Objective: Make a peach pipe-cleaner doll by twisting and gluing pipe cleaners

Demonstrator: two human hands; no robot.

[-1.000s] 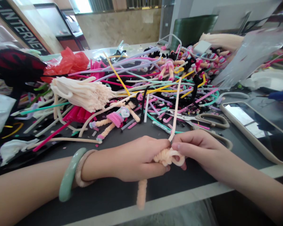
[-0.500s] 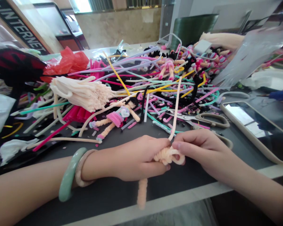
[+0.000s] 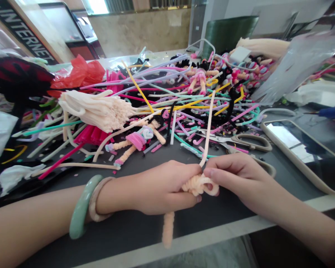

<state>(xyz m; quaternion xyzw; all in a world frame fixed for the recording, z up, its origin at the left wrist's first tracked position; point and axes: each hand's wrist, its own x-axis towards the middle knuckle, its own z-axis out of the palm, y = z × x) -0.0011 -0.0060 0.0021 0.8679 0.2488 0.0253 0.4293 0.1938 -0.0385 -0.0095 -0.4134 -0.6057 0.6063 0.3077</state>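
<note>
My left hand [image 3: 164, 188] is shut around a peach pipe cleaner coil [image 3: 197, 185], and its lower end [image 3: 168, 230] hangs below my fist. My right hand [image 3: 234, 176] pinches the small loop at the coil's right side, with the fingers covering part of it. A straight length of the same pipe cleaner [image 3: 208, 128] rises from between my hands toward the pile. A finished pipe cleaner doll [image 3: 138, 140] in pink and black lies just beyond my left hand. A bundle of peach pipe cleaners [image 3: 96, 110] lies behind it.
A tangled pile of multicoloured pipe cleaners [image 3: 167, 93] covers the dark tabletop [image 3: 134, 227]. Scissors [image 3: 251, 142] lie beyond my right hand, and a phone in a beige case [image 3: 301, 149] lies to the right. A red plastic bag [image 3: 79, 72] sits at the back left.
My right fingers have shifted slightly over the peach loop. My left hand and the objects on the table stay in place.
</note>
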